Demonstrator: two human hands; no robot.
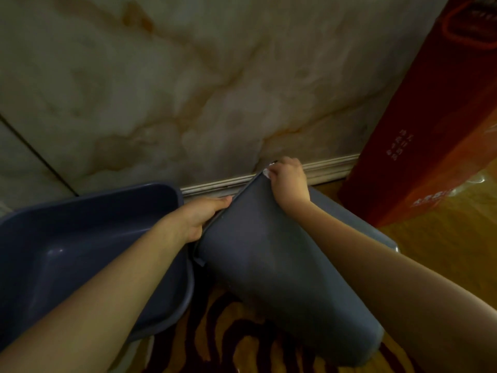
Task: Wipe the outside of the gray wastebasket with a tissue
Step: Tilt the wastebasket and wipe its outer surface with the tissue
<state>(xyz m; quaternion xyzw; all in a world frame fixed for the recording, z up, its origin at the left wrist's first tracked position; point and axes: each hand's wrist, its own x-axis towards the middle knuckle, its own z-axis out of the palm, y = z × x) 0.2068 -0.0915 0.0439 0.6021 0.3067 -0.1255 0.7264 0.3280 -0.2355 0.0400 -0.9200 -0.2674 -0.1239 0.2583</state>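
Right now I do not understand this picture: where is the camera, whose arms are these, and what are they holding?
There is one picture, from a camera worn on a person's head, looking down at their own bare arms. The left hand grips the rim of a gray wastebasket, which is tipped over. The right hand presses a small white tissue against its far edge. Beside it, on the left, is a blue basin. A red box stands at the right by the marble wall.
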